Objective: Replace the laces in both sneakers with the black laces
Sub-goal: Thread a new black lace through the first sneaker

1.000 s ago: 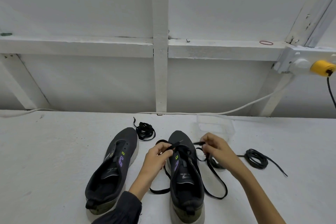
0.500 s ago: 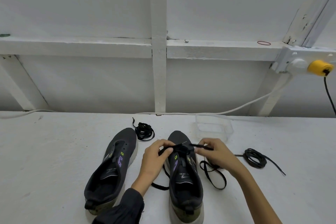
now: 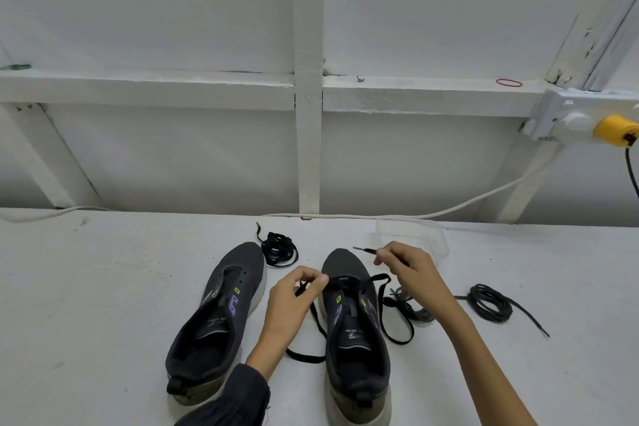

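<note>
Nearest the camera, a dark sleeve [image 3: 235,401] covers the left forearm, while the right forearm is bare. Two dark grey sneakers stand on the white table [image 3: 103,304], heels near and toes far. The left sneaker [image 3: 214,318] has bare eyelets and angles slightly to the right at the toe. The right sneaker [image 3: 356,332] stands well apart from it and carries a flat black lace [image 3: 403,342] through its far eyelets, with slack trailing onto the table on both sides of the shoe.

The left hand [image 3: 294,301] sits between the two shoes, fingers curled, thumb and forefinger pinching the lace just left of the right sneaker's far eyelets. The right hand [image 3: 411,273] is lifted above the right side of the toe, its fingers curled and pinching the other end of the lace, so the lace tip [image 3: 363,249] sticks out to the left over the toe.

Just right of that shoe, partly hidden under the right wrist, lies a loose grey lace [image 3: 418,313]. Further right is a coiled dark lace [image 3: 489,303] with one end trailing near. Beyond the left sneaker's toe lies a bundled black lace [image 3: 278,249]. A clear plastic tub [image 3: 411,235] stands beyond the right hand.

At the far edge a white cable [image 3: 484,197] runs along the wall up to a socket box [image 3: 567,117] with a yellow plug [image 3: 615,128]. A red rubber band [image 3: 509,82] lies on the ledge above
</note>
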Available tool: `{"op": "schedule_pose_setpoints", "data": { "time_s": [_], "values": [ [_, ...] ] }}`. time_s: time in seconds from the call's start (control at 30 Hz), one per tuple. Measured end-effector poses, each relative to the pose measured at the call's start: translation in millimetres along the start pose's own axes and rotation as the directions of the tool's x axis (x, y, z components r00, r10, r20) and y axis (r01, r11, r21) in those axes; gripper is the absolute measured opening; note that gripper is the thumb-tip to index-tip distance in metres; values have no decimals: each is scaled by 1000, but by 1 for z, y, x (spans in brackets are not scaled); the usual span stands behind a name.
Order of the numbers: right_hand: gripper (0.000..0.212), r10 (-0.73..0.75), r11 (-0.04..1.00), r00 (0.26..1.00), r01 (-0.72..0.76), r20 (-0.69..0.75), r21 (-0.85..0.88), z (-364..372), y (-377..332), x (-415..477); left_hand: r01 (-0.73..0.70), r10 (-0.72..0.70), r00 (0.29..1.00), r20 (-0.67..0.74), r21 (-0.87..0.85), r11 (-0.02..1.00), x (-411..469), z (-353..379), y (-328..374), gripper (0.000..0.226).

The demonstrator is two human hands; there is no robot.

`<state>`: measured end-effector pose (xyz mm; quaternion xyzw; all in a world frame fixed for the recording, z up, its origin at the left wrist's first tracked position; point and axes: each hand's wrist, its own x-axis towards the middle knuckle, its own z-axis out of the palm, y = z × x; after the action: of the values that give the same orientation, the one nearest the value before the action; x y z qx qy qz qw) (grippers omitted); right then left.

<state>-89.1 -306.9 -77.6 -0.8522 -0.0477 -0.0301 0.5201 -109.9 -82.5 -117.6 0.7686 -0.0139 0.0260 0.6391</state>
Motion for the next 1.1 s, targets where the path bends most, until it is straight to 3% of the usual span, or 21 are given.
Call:
{"op": "schedule_pose_setpoints", "data": {
  "time_s": [0.1,0.23,0.4,0.7,1.1],
  "values": [
    [29,13,995,990,-27,140,100,-6,0,-12,1,0,999,32,-7,1000,-3,-2,-1,8],
    [32,66,994,959,-88,275,68,-5,10,-25,-10,1,991,134,64,998,-8,0,-6,17],
    [17,81,996,963,-87,259,10,0,16,-34,-12,-3,989,146,106,994,-11,1,-6,29],
    [14,101,992,980,-86,172,-89,5,21,-34,-64,48,992,120,134,989,-10,2,-9,10],
    [18,96,907,976,-4,197,-420,6,3,-27,-16,-1,994,105,164,986,-12,-4,-6,14]
  ]
}}
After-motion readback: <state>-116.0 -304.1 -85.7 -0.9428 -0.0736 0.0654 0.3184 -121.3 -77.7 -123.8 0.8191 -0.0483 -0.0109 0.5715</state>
